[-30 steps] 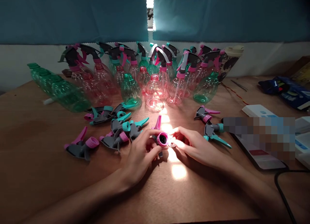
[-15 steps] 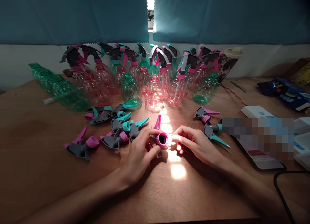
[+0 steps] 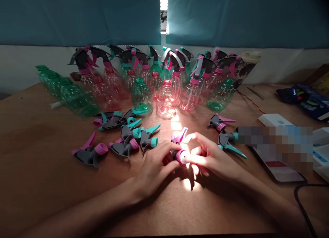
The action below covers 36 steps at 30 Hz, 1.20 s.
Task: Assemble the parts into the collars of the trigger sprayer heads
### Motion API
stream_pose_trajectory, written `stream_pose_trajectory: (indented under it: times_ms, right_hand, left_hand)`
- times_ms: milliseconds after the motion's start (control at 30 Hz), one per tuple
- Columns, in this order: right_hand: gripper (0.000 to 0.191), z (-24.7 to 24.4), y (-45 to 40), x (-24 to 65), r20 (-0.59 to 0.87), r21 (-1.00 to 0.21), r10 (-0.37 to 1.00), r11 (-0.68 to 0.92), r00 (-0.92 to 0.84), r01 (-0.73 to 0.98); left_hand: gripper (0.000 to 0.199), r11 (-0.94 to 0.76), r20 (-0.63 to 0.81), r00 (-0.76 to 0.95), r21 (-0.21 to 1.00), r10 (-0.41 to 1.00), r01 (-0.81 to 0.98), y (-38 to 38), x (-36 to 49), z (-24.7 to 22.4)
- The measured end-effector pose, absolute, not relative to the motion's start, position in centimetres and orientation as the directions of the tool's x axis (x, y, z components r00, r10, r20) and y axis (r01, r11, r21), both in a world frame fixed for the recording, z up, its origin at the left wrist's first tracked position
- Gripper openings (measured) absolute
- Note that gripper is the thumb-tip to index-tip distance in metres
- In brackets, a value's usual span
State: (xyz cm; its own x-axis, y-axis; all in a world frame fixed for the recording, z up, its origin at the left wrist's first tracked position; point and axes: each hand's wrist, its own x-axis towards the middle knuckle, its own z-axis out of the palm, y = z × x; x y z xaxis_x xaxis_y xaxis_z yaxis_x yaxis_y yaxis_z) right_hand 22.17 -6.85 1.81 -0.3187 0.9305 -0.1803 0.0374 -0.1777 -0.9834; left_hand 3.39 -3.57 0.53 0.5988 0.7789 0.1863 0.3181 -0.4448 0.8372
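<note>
My left hand (image 3: pixel 156 169) grips a grey and pink trigger spray head (image 3: pixel 181 156), fingers over its body and thumb beneath. Its pink collar faces me and to the right, with the pink trigger pointing up. At the collar's mouth is my right hand (image 3: pixel 210 159), thumb and fingers pinched together. Something pale shows at the opening, but glare hides what the pinch holds. Left of my hands lie several loose spray heads (image 3: pixel 89 154) with pink or teal collars. Two more, one pink and one teal (image 3: pixel 227 142), lie to the right.
Clear pink bottles (image 3: pixel 166 99) and green bottles (image 3: pixel 141 99) stand along the back, many with spray heads on. Green bottles (image 3: pixel 74 99) lean at the left. To the right are a phone (image 3: pixel 280 169), a white box (image 3: pixel 275 119), a black cable (image 3: pixel 299 200) and a patterned tumbler (image 3: pixel 245 68).
The spray head has moved slightly right and its collar has turned rightward. My right thumb and fingers have come onto the collar's mouth, which was open to view before.
</note>
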Motion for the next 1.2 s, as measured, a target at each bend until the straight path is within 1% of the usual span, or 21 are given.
stream_pose_trajectory:
  times_ms: [100, 167, 233, 300, 367, 400, 433, 500, 567, 667, 800, 900, 1033, 1200]
  right_hand:
    - [0.039, 1.6, -6.8, 22.3, -0.207, -0.978, 0.923, -0.182, -0.323, 0.105]
    - [0.037, 1.5, -6.8, 22.5, -0.185, -0.98, 0.942, -0.157, -0.281, 0.121]
    - [0.029, 1.4, -6.7, 22.8, -0.097, -0.991, 0.977, -0.076, -0.19, 0.113]
    - [0.023, 1.6, -6.6, 23.1, 0.029, -0.993, 0.997, 0.037, -0.069, 0.111]
    - [0.019, 1.9, -6.6, 23.3, 0.139, -0.979, 0.99, 0.134, 0.02, 0.151]
    - [0.017, 2.1, -6.6, 23.4, 0.186, -0.967, 0.982, 0.176, 0.035, 0.183]
    - [0.016, 2.3, -6.7, 23.5, 0.228, -0.951, 0.973, 0.217, 0.024, 0.22]
    - [0.013, 2.6, -7.0, 23.7, 0.302, -0.907, 0.952, 0.306, -0.06, 0.29]
    - [0.024, 2.7, -7.2, 23.9, 0.348, -0.857, 0.922, 0.386, -0.171, 0.34]
    - [0.041, 2.5, -7.6, 24.0, 0.355, -0.804, 0.892, 0.444, -0.28, 0.395]
    - [0.045, 2.0, -7.6, 23.7, 0.352, -0.743, 0.865, 0.49, -0.357, 0.456]
    - [0.05, 1.6, -7.4, 23.6, 0.358, -0.724, 0.852, 0.511, -0.382, 0.463]
    - [0.055, 1.1, -7.4, 23.6, 0.367, -0.704, 0.856, 0.511, -0.363, 0.494]
    - [0.052, 0.9, -7.7, 23.4, 0.376, -0.688, 0.873, 0.488, -0.311, 0.537]
  left_hand:
    - [0.025, -0.468, 0.181, 0.63, 0.822, 0.755, 0.325, -3.7, 3.3, 0.3]
    - [0.026, -0.465, 0.168, 0.639, 0.821, 0.751, 0.331, -3.8, 3.2, 0.2]
    - [0.026, -0.448, 0.15, 0.641, 0.83, 0.753, 0.332, -3.8, 3.2, 0.3]
    - [0.024, -0.432, 0.14, 0.633, 0.838, 0.761, 0.333, -3.8, 3.2, 0.5]
    - [0.023, -0.424, 0.138, 0.627, 0.842, 0.767, 0.334, -3.8, 3.2, 0.6]
    - [0.023, -0.425, 0.14, 0.627, 0.842, 0.766, 0.332, -3.8, 3.2, 0.6]
    - [0.023, -0.428, 0.143, 0.629, 0.842, 0.764, 0.329, -3.7, 3.2, 0.6]
    - [0.022, -0.436, 0.149, 0.635, 0.84, 0.758, 0.323, -3.7, 3.1, 0.6]
    - [0.023, -0.444, 0.155, 0.638, 0.836, 0.755, 0.322, -3.7, 3.1, 0.5]
    - [0.024, -0.445, 0.156, 0.639, 0.836, 0.754, 0.322, -3.7, 3.1, 0.5]
    - [0.026, -0.449, 0.16, 0.641, 0.836, 0.751, 0.317, -3.7, 3.1, 0.6]
    - [0.028, -0.464, 0.172, 0.643, 0.828, 0.746, 0.316, -3.6, 3.1, 0.5]
    - [0.028, -0.473, 0.183, 0.646, 0.825, 0.742, 0.31, -3.6, 3.1, 0.4]
    - [0.027, -0.466, 0.17, 0.636, 0.82, 0.752, 0.332, -3.6, 3.1, 0.6]
